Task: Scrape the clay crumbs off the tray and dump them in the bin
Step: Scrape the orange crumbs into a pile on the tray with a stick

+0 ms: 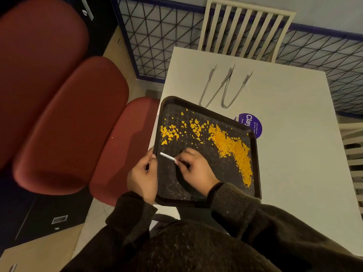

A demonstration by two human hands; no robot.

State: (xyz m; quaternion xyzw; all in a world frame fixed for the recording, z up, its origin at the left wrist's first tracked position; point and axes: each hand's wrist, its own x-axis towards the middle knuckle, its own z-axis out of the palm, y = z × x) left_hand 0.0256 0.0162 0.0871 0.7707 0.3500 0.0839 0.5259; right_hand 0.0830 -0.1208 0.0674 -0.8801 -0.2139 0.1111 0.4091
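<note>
A dark tray (255, 165) lies tilted on the near left corner of a white table (290, 146), jutting past the table's left edge. Orange clay crumbs (233, 148) form a thick band along its right side. Smaller orange flakes (170, 133) are scattered at the far left. My left hand (142, 177) grips the tray's left rim. My right hand (194, 169) rests over the tray's middle, pinching a thin white scraper (167, 156) that points left, its tip near the left rim. No bin is in view.
Two metal tongs (224, 87) lie on the table beyond the tray. A round purple sticker (252, 123) shows at the tray's far right corner. Three red cushioned seats (72, 122) stand left of the table. A white slatted chair (243, 30) stands at the far side.
</note>
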